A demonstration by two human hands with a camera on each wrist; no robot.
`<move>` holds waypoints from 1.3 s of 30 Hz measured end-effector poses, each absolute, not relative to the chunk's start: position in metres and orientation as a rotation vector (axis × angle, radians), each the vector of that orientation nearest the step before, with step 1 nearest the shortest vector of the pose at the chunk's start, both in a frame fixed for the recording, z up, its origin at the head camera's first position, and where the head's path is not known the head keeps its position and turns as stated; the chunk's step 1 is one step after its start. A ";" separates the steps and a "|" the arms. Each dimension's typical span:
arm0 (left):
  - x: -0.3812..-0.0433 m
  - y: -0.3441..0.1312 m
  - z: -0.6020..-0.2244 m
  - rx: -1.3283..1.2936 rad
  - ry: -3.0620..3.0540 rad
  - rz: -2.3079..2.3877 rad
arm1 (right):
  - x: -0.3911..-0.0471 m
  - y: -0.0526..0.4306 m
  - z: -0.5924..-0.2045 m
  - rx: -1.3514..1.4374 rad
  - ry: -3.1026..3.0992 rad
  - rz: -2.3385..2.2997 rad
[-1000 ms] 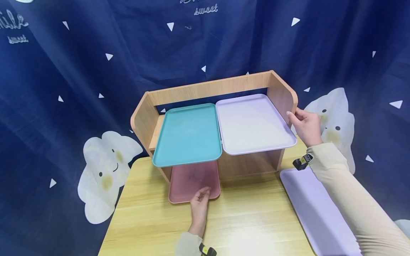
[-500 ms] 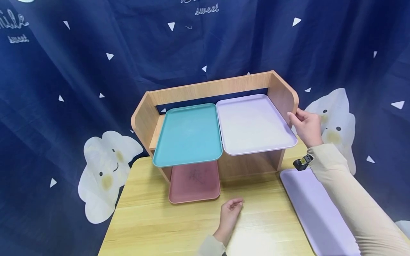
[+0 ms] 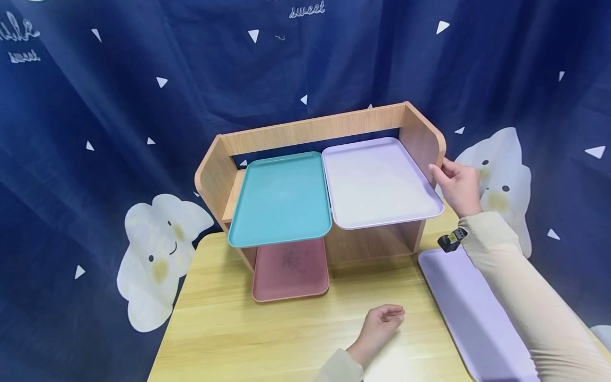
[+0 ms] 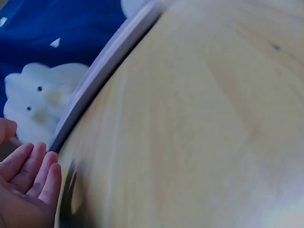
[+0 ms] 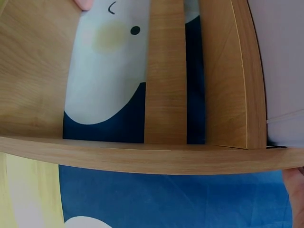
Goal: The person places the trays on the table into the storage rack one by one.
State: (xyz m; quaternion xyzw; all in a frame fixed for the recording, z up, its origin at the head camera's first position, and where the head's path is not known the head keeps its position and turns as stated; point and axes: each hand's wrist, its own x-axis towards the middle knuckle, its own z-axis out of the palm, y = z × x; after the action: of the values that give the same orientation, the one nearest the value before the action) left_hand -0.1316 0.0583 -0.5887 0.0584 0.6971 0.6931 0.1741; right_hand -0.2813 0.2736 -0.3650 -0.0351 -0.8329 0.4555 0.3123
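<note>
My right hand (image 3: 459,187) grips the front edge of the right side panel of a wooden desktop shelf (image 3: 421,135), thumb inside and fingers round the outside. My left hand (image 3: 379,328) hovers over the table with its fingers loosely bent and nothing in it. Nearest to it, at the right, lies a long lilac tray (image 3: 470,300). In the left wrist view the left fingers (image 4: 32,166) are close to that tray's edge (image 4: 102,71); contact cannot be told. The shelf's top bears a teal tray (image 3: 281,199) and a pale lilac tray (image 3: 382,180) side by side.
A dusky pink tray (image 3: 292,269) sits on the wooden table (image 3: 215,329), partly inside the shelf's lower left compartment. Both upper trays overhang the shelf's front. A dark blue curtain (image 3: 200,69) with clouds and triangles hangs behind.
My left hand has left the front edge of the pink tray and moved right across the table towards the long lilac tray. My right hand has stayed on the shelf's side panel.
</note>
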 end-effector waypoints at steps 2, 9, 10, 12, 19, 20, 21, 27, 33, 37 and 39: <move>-0.129 0.064 -0.589 0.216 2.000 1.925 | -0.282 0.274 -0.364 -0.090 -2.200 1.206; -0.122 0.081 -0.594 0.229 2.040 1.853 | -0.279 0.273 -0.364 -0.103 -2.213 1.232; -0.120 0.082 -0.594 0.221 2.042 1.849 | -0.279 0.272 -0.365 -0.109 -2.220 1.232; -0.116 0.087 -0.597 0.210 2.056 1.840 | -0.278 0.271 -0.366 -0.115 -2.230 1.228; -0.111 0.103 -0.601 0.431 2.287 1.711 | -0.280 0.272 -0.367 -0.081 -2.204 1.241; -0.111 0.105 -0.600 0.487 2.343 1.671 | -0.280 0.272 -0.366 -0.083 -2.202 1.240; -0.110 0.107 -0.599 0.533 2.411 1.622 | -0.280 0.273 -0.365 -0.089 -2.205 1.236; -0.103 0.122 -0.596 0.747 2.715 1.319 | -0.279 0.274 -0.363 -0.100 -2.209 1.222; -0.094 0.140 -0.596 0.998 2.972 0.801 | -0.279 0.275 -0.363 -0.094 -2.195 1.213; -0.084 0.150 -0.600 0.950 3.072 0.592 | -0.281 0.275 -0.364 -0.078 -2.184 1.223; -0.079 0.155 -0.603 0.895 3.124 0.524 | -0.282 0.275 -0.364 -0.072 -2.176 1.222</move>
State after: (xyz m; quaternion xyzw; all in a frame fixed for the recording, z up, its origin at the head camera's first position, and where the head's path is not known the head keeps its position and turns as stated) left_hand -0.0786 0.1548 -0.6032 0.2712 0.9464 0.1586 -0.0751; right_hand -0.2816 0.2755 -0.3642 -0.0275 -0.8266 0.4641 0.3171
